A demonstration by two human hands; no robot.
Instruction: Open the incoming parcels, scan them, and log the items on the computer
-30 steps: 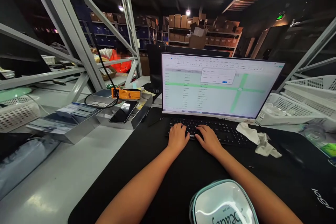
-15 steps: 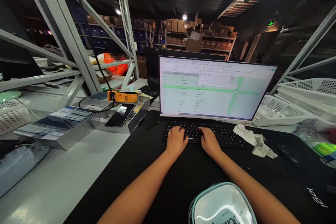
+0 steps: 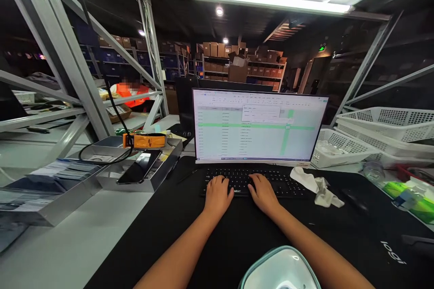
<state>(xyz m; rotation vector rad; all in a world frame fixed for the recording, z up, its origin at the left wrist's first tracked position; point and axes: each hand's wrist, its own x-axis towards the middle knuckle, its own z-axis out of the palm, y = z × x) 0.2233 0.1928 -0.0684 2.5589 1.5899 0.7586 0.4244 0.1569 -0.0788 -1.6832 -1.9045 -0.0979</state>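
My left hand (image 3: pixel 218 194) rests on the left part of a black keyboard (image 3: pixel 241 180), fingers spread over the keys. On the keys further right lies my right hand (image 3: pixel 263 192), its fingers also apart. Neither hand holds anything. Behind the keyboard stands a monitor (image 3: pixel 217 140) with a spreadsheet, a green highlighted row and column, and a small dialog box. A crumpled white cloth (image 3: pixel 318 187) touches the keyboard's right end. Right of the cloth is a black mouse (image 3: pixel 354 201). The black desk mat (image 3: pixel 220 253) lies under all of these.
To the left, grey boxes (image 3: pixel 64 210) hold cards, a phone (image 3: pixel 139 167) and an orange item (image 3: pixel 145 140). White baskets (image 3: pixel 389 123) are stacked at right. A teal-rimmed case (image 3: pixel 280 271) sits in front of me. A person in an orange vest (image 3: pixel 135 95) is beyond the metal frame.
The camera view has tilted up and shifted right, so everything sits lower and further left. Both hands stay on the keyboard, with slight finger movement.
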